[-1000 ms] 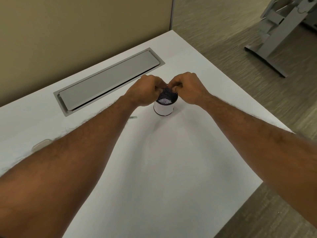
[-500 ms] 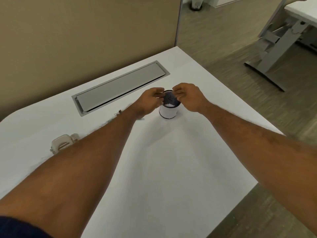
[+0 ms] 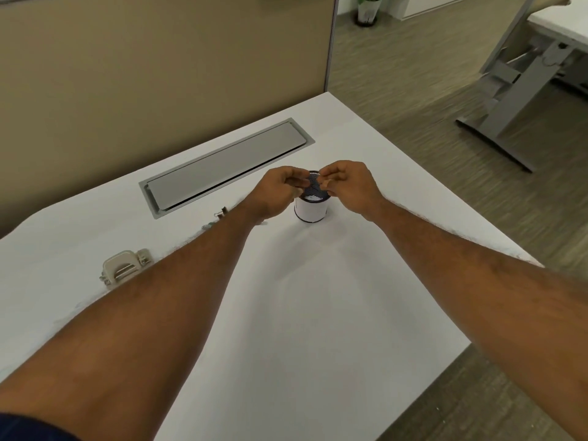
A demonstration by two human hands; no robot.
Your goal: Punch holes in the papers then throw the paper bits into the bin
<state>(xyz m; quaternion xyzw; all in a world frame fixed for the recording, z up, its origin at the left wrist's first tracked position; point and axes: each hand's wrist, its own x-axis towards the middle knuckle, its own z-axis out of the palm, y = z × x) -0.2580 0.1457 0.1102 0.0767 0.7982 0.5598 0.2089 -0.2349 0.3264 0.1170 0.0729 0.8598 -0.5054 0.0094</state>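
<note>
Curling left hand [image 3: 280, 190], right hand [image 3: 347, 186] over bin [image 3: 311, 212].

Hands part over the bin while the view lifts and pulls back

A second ago the left hand [image 3: 280, 192] and right hand [image 3: 346, 186] met fingertip to fingertip above the bin [image 3: 311, 210], covering most of its mouth. Now they have drawn slightly apart, fingers curled, and the dark mesh rim shows between them. More of the tabletop [image 3: 318, 313] has come into sight. The punch [image 3: 122, 270], first only a sliver at the left, is in full view. A clip [image 3: 222, 212] and a blue sleeve [image 3: 28, 429] have appeared.
</note>
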